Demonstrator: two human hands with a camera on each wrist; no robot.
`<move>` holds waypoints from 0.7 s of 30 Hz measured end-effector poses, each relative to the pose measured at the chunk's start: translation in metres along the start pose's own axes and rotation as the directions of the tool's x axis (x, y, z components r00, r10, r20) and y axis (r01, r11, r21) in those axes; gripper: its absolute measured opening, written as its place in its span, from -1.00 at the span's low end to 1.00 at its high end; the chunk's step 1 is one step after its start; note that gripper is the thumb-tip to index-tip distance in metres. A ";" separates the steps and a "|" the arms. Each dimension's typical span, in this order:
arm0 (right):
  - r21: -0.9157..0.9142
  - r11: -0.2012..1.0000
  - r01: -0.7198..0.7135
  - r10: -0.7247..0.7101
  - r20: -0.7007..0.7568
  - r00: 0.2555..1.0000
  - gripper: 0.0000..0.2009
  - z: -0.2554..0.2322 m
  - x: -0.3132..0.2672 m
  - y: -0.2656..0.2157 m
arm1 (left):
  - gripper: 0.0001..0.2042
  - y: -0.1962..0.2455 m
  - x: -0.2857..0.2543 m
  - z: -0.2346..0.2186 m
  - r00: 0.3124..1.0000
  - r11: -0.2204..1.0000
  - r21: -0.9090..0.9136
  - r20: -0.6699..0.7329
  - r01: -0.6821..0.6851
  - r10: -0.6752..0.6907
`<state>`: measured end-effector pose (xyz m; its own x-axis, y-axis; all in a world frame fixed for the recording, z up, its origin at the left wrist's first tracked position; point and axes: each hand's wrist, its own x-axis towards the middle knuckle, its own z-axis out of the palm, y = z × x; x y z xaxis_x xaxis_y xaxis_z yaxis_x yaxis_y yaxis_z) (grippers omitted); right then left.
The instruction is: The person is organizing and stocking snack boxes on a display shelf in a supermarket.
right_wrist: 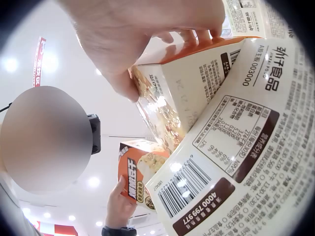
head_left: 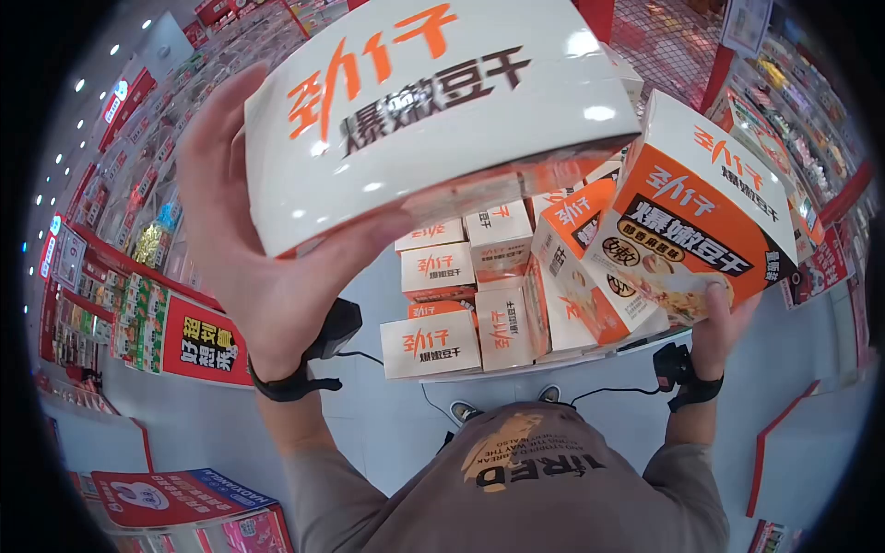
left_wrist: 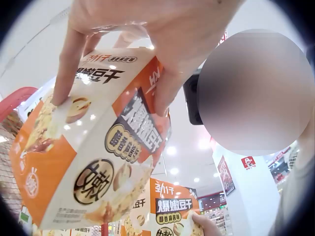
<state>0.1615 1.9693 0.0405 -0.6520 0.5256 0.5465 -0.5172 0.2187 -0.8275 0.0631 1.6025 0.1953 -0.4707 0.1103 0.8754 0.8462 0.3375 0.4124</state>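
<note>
My left hand grips a white and orange box held high and close to the head camera, thumb on its lower edge and fingers round its far end. In the left wrist view that hand spans the box from above. At the right, my right hand holds another orange and white box by its lower corner, with the thumb on the front face. The right wrist view shows the hand over a box, beside a large white box side with a barcode.
Below the held boxes, several similar boxes stand stacked on a white-edged stand. Shelves of packaged goods line the left, and more stand at the right. A red sign hangs at the left. Grey floor shows in front of the person's feet.
</note>
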 end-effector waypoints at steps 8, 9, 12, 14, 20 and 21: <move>-0.001 1.000 -0.006 0.006 -0.002 1.000 -0.29 0.005 0.002 0.000 | -0.22 -0.069 0.032 0.077 0.994 0.979 0.199 0.092 0.040 -0.060; -0.008 1.000 0.002 -0.001 0.004 1.000 -0.29 0.005 0.003 -0.001 | -0.21 -0.077 0.032 0.084 0.992 0.983 0.178 0.114 0.034 -0.055; -0.009 1.000 0.013 -0.013 0.002 1.000 -0.28 0.005 0.000 0.003 | -0.20 -0.076 0.031 0.094 0.981 0.985 0.167 0.177 0.050 -0.080; 0.017 1.000 0.005 -0.005 0.000 1.000 -0.28 0.006 0.000 0.004 | -0.20 -0.072 0.030 0.092 0.980 0.977 0.206 0.174 0.060 -0.097; 0.036 0.999 -0.017 0.016 0.040 0.999 -0.25 0.001 -0.004 0.009 | -0.21 -0.060 0.015 0.075 0.939 0.965 0.172 0.249 0.198 -0.237; 0.041 0.999 -0.018 0.015 0.057 0.998 -0.25 0.001 -0.005 0.009 | -0.21 -0.059 0.012 0.072 0.935 0.969 0.162 0.273 0.187 -0.226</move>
<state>0.1600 1.9678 0.0303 -0.6906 0.4809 0.5402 -0.5280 0.1751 -0.8310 -0.0109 1.6513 0.1632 -0.6997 0.2816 0.6566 0.6912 0.4992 0.5226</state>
